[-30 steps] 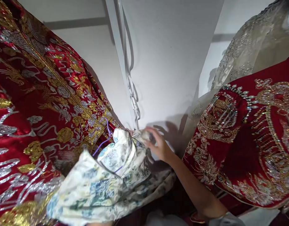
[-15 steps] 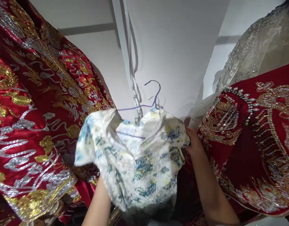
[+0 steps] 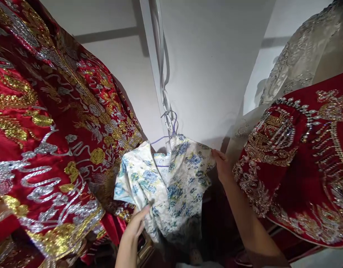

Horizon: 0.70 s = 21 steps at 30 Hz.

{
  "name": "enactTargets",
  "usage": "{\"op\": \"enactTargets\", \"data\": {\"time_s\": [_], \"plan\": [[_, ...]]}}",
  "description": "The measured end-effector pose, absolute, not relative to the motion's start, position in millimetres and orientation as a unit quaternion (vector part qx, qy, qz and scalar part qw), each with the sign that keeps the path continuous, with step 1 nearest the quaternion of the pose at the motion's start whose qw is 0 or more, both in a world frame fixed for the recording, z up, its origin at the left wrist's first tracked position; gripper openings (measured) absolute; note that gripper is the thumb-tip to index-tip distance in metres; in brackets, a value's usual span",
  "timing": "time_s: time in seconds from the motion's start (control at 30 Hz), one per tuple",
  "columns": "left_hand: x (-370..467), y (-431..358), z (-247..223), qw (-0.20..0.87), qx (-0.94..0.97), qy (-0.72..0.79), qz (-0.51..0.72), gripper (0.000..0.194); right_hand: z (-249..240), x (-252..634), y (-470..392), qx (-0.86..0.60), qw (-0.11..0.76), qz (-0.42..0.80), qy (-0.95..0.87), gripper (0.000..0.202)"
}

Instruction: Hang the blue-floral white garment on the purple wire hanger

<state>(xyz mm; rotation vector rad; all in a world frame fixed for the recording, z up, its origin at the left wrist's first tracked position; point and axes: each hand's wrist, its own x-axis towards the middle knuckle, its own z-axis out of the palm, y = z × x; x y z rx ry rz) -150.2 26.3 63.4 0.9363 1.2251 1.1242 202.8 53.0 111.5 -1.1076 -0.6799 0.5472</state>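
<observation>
A small white dress with a blue and yellow flower print (image 3: 171, 182) hangs on a purple wire hanger (image 3: 171, 130), whose hook sits among white cables (image 3: 164, 96) running down the wall. My left hand (image 3: 137, 223) grips the dress fabric from below at its lower left. My right hand (image 3: 221, 165) holds the dress's right shoulder edge.
A red robe with gold and silver embroidery (image 3: 43, 130) hangs close on the left. A red beaded garment (image 3: 299, 163) hangs on the right, with a pale sheer embroidered one (image 3: 299, 63) behind it. A white wall corner (image 3: 210, 67) lies straight ahead.
The dress went from bunched low to hanging spread on its hanger by the cables. My left hand came into view at its lower edge; my right hand shifted to its right shoulder.
</observation>
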Motion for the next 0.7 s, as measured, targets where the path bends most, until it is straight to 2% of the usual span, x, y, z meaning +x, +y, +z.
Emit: {"op": "enactTargets", "data": {"time_s": [0.1,0.27,0.33,0.37,0.4,0.43,0.6,0.7], "plan": [[-132,23,62,0.598,0.395,0.513,0.473,0.069,98,203,54,-0.555,0.761,0.152,-0.300,0.042],[-125,24,50,0.573,0.399,0.517,0.496,0.061,78,178,45,-0.586,0.781,0.025,-0.214,0.040],[-123,23,42,0.571,0.402,0.521,0.491,0.062,68,151,38,-0.569,0.782,0.076,-0.243,0.037],[-121,22,39,0.571,0.402,0.521,0.490,0.063,62,135,35,-0.549,0.760,0.170,-0.303,0.040],[-117,21,36,0.571,0.404,0.520,0.490,0.063,57,118,33,-0.521,0.698,0.286,-0.401,0.045],[-113,21,33,0.570,0.409,0.517,0.491,0.063,52,101,32,-0.505,0.659,0.337,-0.444,0.045],[-96,20,30,0.521,0.441,0.529,0.504,0.054,49,63,38,-0.472,0.530,0.450,-0.542,0.046],[-99,15,29,0.361,0.455,0.589,0.562,0.043,53,74,38,-0.460,0.522,0.478,-0.536,0.045]]}}
